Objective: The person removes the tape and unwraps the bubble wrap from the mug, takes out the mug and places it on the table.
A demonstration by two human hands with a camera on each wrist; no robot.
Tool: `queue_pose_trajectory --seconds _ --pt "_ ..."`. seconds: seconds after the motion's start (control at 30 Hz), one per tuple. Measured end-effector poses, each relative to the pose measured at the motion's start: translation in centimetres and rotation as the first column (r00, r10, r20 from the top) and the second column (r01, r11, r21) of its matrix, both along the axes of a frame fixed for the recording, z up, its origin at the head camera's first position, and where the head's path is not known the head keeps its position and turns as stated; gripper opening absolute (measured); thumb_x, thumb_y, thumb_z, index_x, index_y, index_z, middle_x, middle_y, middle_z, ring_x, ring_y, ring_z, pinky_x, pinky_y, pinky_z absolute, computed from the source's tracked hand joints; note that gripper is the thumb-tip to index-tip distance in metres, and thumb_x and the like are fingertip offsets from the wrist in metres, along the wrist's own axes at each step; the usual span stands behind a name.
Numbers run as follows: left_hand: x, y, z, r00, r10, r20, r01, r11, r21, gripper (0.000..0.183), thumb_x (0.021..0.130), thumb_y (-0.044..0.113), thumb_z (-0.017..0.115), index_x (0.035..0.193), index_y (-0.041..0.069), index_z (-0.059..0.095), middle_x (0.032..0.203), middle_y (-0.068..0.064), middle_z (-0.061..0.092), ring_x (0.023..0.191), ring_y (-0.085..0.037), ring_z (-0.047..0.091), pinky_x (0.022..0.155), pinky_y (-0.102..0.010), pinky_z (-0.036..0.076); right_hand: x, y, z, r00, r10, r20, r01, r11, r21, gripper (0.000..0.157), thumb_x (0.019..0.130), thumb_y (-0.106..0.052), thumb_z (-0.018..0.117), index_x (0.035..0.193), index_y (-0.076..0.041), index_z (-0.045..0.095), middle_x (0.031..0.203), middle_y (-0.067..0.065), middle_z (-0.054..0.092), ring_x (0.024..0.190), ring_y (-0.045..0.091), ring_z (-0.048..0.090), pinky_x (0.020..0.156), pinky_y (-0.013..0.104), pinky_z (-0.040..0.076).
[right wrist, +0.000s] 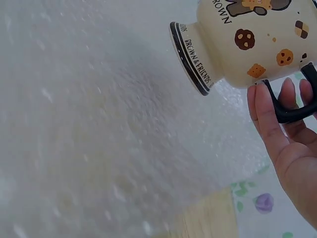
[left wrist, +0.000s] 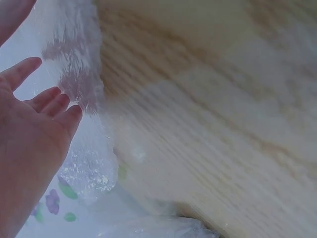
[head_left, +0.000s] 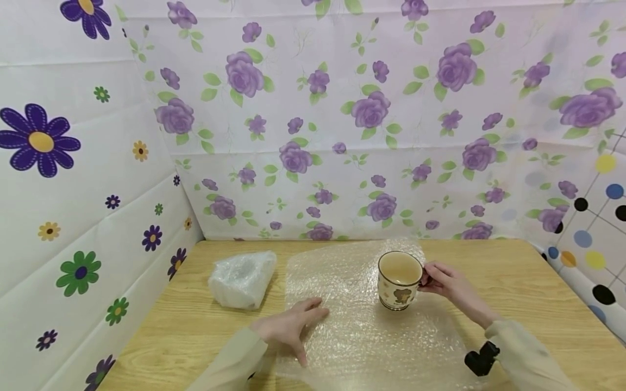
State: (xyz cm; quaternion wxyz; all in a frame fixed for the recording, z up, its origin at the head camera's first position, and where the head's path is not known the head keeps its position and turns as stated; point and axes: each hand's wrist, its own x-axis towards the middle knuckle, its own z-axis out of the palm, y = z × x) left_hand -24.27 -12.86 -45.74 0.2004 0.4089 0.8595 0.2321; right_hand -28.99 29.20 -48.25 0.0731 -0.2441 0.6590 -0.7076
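A cream mug with a dark rim, a cartoon bear and cookie prints is upright over a sheet of bubble wrap. My right hand grips the mug by its black handle, fingers through the loop. In the right wrist view the mug's base shows, with a soft shadow on the wrap beside it. My left hand holds nothing; its fingers are spread over the left edge of the wrap, thumb toward me.
A bundle wrapped in bubble wrap sits at the table's back left. The wooden table backs onto a rose-printed curtain. A flower-printed sheet hangs at the left, and a dotted one at the right.
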Motion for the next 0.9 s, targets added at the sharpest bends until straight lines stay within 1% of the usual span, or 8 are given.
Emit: queue_pose_trajectory --seconds 0.1,0.2,0.27,0.33,0.5,0.67,0.77,0.9 --pt "-0.4 0.1 0.1 1.000 -0.009 0.009 0.009 1.000 -0.003 0.107 0.055 0.025 0.082 0.142 0.003 0.023 0.146 -0.017 0.005 0.131 -0.033 0.006 0.097 -0.052 0.026 0.1 1.2 0.0 1.000 -0.031 0.002 0.031 0.999 -0.019 0.032 0.097 -0.026 0.044 0.109 0.002 0.052 0.096 0.013 0.053 0.090 0.025 0.057 0.081 0.048 0.043" --pt "-0.7 0.2 0.3 1.000 -0.003 0.025 0.003 1.000 -0.010 0.107 0.055 0.023 0.082 0.142 0.002 0.023 0.147 -0.016 0.005 0.131 -0.032 0.006 0.099 -0.050 0.024 0.8 2.0 0.8 0.998 -0.066 -0.016 0.065 0.998 -0.022 0.038 0.096 -0.029 0.047 0.111 0.006 0.049 0.097 0.017 0.052 0.090 0.027 0.057 0.081 0.049 0.042" --pt "-0.8 0.3 0.3 1.000 -0.003 0.010 0.003 1.000 -0.021 0.108 0.054 0.023 0.082 0.142 0.003 0.023 0.147 -0.016 0.007 0.131 -0.031 0.007 0.099 -0.048 0.024 0.9 2.8 0.6 0.995 -0.096 -0.022 0.096 0.995 -0.026 0.038 0.096 -0.028 0.047 0.111 0.006 0.049 0.097 0.017 0.052 0.090 0.026 0.057 0.081 0.048 0.043" --pt "-0.9 0.3 0.3 1.000 0.006 0.008 -0.006 1.000 -0.030 0.108 0.054 0.024 0.083 0.142 0.004 0.023 0.147 -0.014 0.007 0.131 -0.030 0.008 0.100 -0.047 0.024 0.5 3.7 -0.1 0.990 -0.137 -0.011 0.137 0.990 -0.029 0.035 0.096 -0.027 0.046 0.111 0.005 0.050 0.097 0.015 0.053 0.090 0.025 0.058 0.080 0.045 0.044" --pt "-1.0 0.3 0.4 1.000 0.017 0.016 -0.016 0.999 -0.034 0.109 0.053 0.024 0.082 0.142 0.005 0.024 0.148 -0.013 0.008 0.132 -0.029 0.008 0.100 -0.047 0.022 -1.1 6.6 -2.3 0.983 -0.178 0.038 0.181 0.975 -0.128 0.026 0.098 -0.016 0.041 0.111 0.006 0.048 0.097 0.016 0.053 0.090 0.026 0.058 0.079 0.041 0.046" --pt "-1.2 0.4 0.5 1.000 -0.009 0.014 0.009 0.999 -0.033 0.108 0.054 0.022 0.083 0.142 0.003 0.023 0.147 -0.014 0.008 0.132 -0.030 0.008 0.102 -0.046 0.018 -1.7 8.9 -2.8 0.971 -0.232 0.063 0.240 0.950 -0.199 0.025 0.097 -0.016 0.043 0.108 0.006 0.050 0.095 0.015 0.054 0.088 0.025 0.059 0.079 0.041 0.045" --pt "-1.4 0.4 0.5 0.999 -0.031 -0.007 0.031 0.998 -0.046 0.108 0.054 0.022 0.083 0.142 0.001 0.023 0.147 -0.015 0.009 0.132 -0.031 0.009 0.102 -0.046 0.018 -1.9 10.6 -2.9 0.964 -0.263 0.041 0.266 0.944 -0.195 0.023 0.097 -0.015 0.043 0.108 0.003 0.052 0.096 0.013 0.055 0.088 0.025 0.059 0.078 0.041 0.046" --pt "-1.8 0.2 0.5 0.999 -0.037 0.020 0.037 0.999 -0.029 0.107 0.055 0.021 0.082 0.142 0.001 0.022 0.147 -0.015 0.007 0.132 -0.031 0.007 0.102 -0.047 0.015 -2.0 12.7 -3.0 0.952 -0.304 0.021 0.303 0.937 -0.176 0.024 0.097 -0.014 0.043 0.110 0.002 0.054 0.098 0.014 0.054 0.090 0.027 0.058 0.077 0.040 0.047"
